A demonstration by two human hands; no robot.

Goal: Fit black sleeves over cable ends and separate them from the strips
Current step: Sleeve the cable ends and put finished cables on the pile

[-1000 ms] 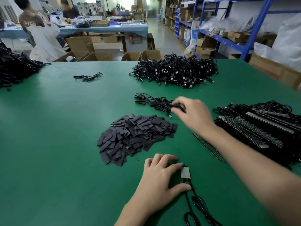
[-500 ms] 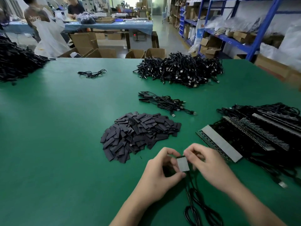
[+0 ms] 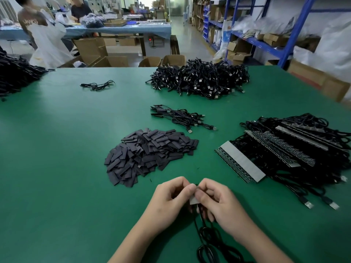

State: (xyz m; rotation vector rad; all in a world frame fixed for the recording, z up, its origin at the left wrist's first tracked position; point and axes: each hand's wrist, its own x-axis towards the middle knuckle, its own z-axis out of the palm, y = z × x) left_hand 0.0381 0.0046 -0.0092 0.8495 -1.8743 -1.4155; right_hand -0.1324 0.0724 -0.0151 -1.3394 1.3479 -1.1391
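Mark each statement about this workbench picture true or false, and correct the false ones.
1. The left hand and the right hand both pinch a small grey piece. True.
2. The pile of sleeves lies on the table, left of the strips. True.
3. The table is red. False: it is green.
4. The right hand reaches into the pile of sleeves. False: it holds the grey piece.
5. The big heap of cables lies beyond the sleeves, near the far edge. True.
6. The strips lie alone. False: black cables lie tangled around them.
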